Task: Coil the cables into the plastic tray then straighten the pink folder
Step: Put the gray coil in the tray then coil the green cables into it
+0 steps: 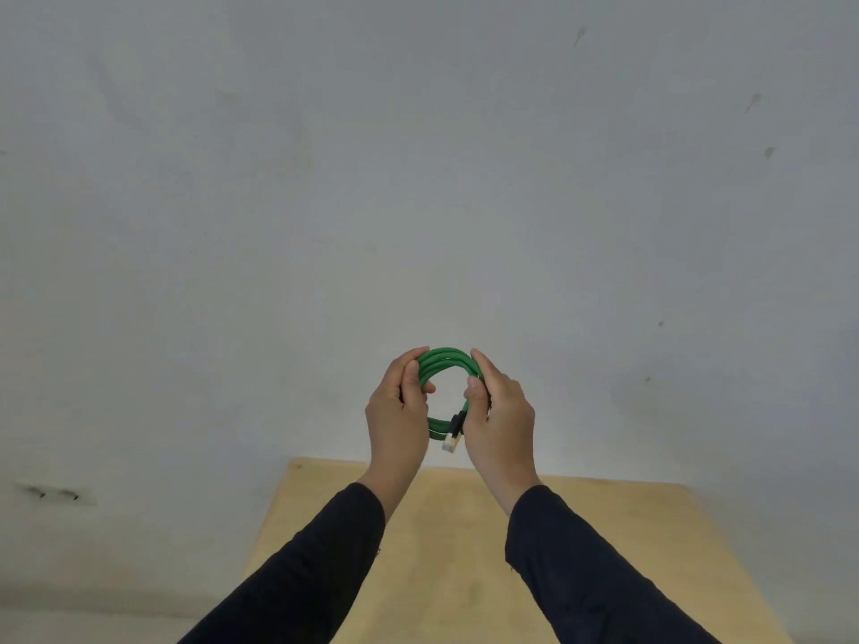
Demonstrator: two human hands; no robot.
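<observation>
Nearest, only a bare wooden table [446, 550] is seen; no tray or pink folder is in view, so both steps are probably left. Farther out, a green cable [444, 357], already looped, is gripped by the left hand [397, 411] and right hand [502, 418], fingers curled shut around it.

no readable text, labels, brands or numbers anywhere in the head view. green cable [445, 364]: no print visible on the jacket. its connector [452, 442] at the coil's lower edge is small and blurred; any marking there perhaps exists but cannot be read. wall [418, 178]: only stains and scuffs. wooden table [465, 550]: bare surface, no lettering.
</observation>
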